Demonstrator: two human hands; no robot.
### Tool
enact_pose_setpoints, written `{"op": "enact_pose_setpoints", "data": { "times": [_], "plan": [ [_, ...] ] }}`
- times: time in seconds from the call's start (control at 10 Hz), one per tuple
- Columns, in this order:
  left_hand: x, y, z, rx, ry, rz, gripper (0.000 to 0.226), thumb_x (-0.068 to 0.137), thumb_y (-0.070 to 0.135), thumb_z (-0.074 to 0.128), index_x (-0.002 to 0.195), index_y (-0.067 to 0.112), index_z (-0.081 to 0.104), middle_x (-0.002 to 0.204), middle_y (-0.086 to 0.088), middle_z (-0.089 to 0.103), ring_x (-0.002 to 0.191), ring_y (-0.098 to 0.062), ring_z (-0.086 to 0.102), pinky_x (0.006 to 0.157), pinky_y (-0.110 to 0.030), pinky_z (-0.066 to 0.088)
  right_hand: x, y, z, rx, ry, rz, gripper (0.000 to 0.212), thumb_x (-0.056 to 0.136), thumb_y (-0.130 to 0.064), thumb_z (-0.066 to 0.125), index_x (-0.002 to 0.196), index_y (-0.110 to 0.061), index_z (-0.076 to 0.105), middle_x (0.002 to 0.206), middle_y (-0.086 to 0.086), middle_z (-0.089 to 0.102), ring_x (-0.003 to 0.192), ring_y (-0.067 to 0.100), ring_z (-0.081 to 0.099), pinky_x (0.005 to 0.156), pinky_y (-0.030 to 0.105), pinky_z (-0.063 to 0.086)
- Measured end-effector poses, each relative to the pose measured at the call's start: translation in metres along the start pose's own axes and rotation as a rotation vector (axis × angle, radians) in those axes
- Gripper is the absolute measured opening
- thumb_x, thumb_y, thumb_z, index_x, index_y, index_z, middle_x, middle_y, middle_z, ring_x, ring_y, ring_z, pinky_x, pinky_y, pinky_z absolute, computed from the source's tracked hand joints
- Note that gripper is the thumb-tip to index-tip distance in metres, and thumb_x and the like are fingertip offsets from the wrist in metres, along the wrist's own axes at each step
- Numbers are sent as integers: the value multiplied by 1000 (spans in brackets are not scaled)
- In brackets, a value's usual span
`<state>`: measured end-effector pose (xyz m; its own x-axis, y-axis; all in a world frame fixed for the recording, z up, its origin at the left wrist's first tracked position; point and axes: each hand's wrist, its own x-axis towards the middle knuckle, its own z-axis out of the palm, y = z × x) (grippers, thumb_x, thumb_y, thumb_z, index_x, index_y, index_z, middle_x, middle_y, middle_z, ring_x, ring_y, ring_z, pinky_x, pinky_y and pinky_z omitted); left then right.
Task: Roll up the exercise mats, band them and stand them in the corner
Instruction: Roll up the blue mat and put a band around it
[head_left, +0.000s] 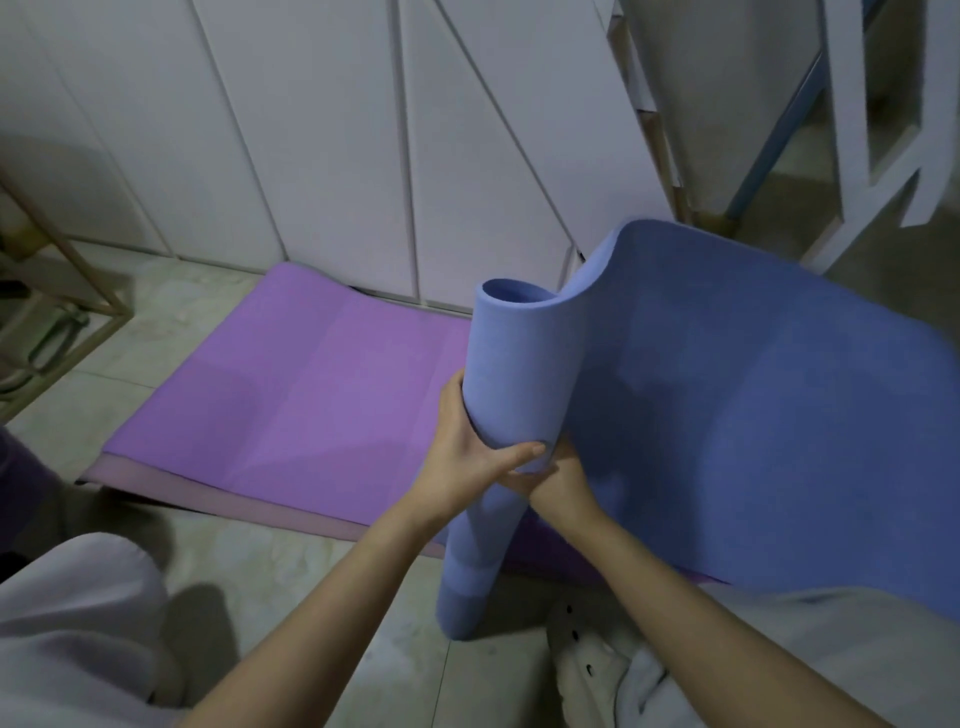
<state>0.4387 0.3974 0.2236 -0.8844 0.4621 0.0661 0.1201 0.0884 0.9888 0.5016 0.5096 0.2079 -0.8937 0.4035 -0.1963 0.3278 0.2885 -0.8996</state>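
Observation:
A blue exercise mat is partly rolled: its rolled part stands nearly upright at centre, lower end on the floor, while the loose part spreads out to the right. My left hand grips the roll from the left, thumb wrapped across its front. My right hand holds the roll from below and behind, mostly hidden by the left thumb and the mat. A purple mat lies flat on the floor behind, on a paler pink layer.
White cupboard doors run along the far side. A metal-framed rack stands at left. White furniture legs and a blue bar are at upper right. My knees and a white shoe sit on the tiled floor.

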Motion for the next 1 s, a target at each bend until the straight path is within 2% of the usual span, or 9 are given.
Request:
{"op": "enact_pose_setpoints", "data": {
  "times": [0.1,0.2,0.3,0.4,0.5,0.6,0.7,0.8,1.0],
  "plan": [
    [-7,-7,4,6,106,-8,85,46,46,79,118,24,40,115,8,53,107,0,54,72,-16,52,6,7,2,-69,-49,-12,67,76,-7,75,134,-9,42,123,5,56,108,17,57,84,17,44],
    [-12,-8,4,9,202,6,59,57,30,78,103,33,41,104,15,56,95,5,57,67,-13,50,4,4,-2,38,-89,-90,70,67,-1,81,124,-14,44,115,-1,55,105,12,56,80,16,50],
    [-14,-10,-1,41,249,22,58,59,34,77,105,31,42,103,18,56,96,4,57,70,-12,49,4,-3,-13,63,-145,-153,61,73,10,69,118,-19,39,116,2,53,115,23,55,84,24,53],
    [-21,-12,1,64,249,30,60,60,35,77,109,24,43,103,16,56,96,3,56,69,-10,48,-9,-34,-29,315,191,-376,59,82,8,54,129,-23,38,133,-2,48,127,12,46,104,25,42],
    [-25,-12,5,67,223,28,55,61,35,76,104,32,41,104,11,57,97,0,56,69,-14,49,-14,-80,-45,140,406,-715,48,94,-19,44,140,-19,30,144,-8,33,137,8,33,113,23,27],
    [-28,-12,9,67,192,31,54,62,34,76,102,37,40,105,10,57,97,-1,57,72,-16,50,-2,-108,-49,-279,361,-836,54,98,-39,31,139,-5,42,143,0,39,138,18,31,117,29,15],
    [-32,-13,9,60,159,39,57,64,28,80,105,32,41,106,13,56,97,2,57,71,-11,49,3,-105,-41,-461,353,-836,50,96,-38,31,115,-8,67,118,3,67,115,21,58,112,34,23],
    [-35,-15,7,55,130,41,60,62,28,81,104,37,39,109,15,53,97,5,55,71,-14,49,1,-95,-38,-436,308,-867,48,93,-27,29,112,-9,69,115,1,69,109,11,58,107,35,29],
    [-38,-13,4,82,4,23,76,57,29,83,114,44,35,118,24,47,107,9,48,76,-9,46,-8,-88,-44,-478,231,-885,51,90,-25,25,120,-11,64,123,-1,64,113,10,53,102,33,31]
  ]
}}
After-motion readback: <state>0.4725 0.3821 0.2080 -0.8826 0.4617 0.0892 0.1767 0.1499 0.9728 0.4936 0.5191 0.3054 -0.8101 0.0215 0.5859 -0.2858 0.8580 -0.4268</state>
